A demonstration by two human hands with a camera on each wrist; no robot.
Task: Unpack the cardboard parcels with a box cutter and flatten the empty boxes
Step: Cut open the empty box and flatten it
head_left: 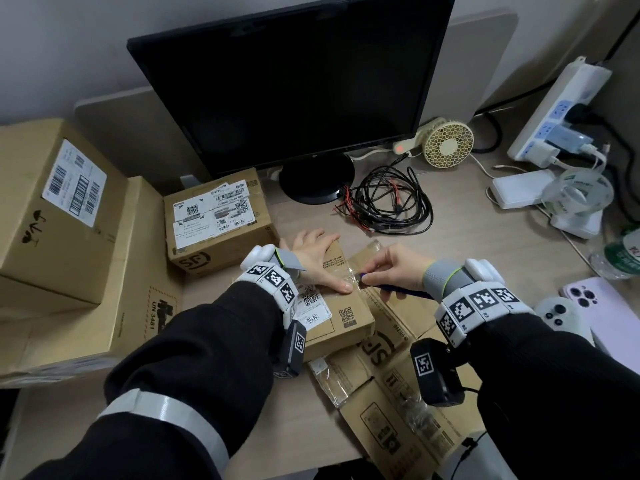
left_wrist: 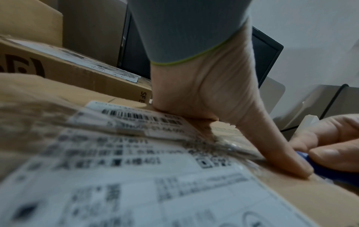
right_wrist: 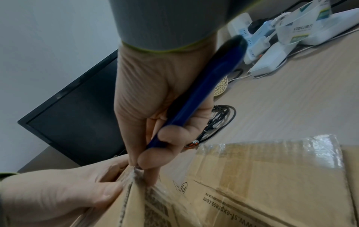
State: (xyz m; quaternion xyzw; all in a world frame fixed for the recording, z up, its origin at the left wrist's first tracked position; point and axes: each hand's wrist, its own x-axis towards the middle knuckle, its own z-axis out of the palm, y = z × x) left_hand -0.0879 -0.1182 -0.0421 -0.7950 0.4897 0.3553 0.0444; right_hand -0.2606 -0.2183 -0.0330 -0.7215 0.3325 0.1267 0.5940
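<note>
left hand point(head_left: 317, 259) flat on taped cardboard parcel point(head_left: 341, 315) | right hand point(head_left: 393, 270) grip clasps slim blue box cutter point(right_wrist: 200, 93)

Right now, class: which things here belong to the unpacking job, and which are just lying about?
Job: small parcel under the left hand; blue box cutter in the right hand; flattened cardboard; waiting parcels.

Lying about: monitor, fan, cables, power strip, phones.
</note>
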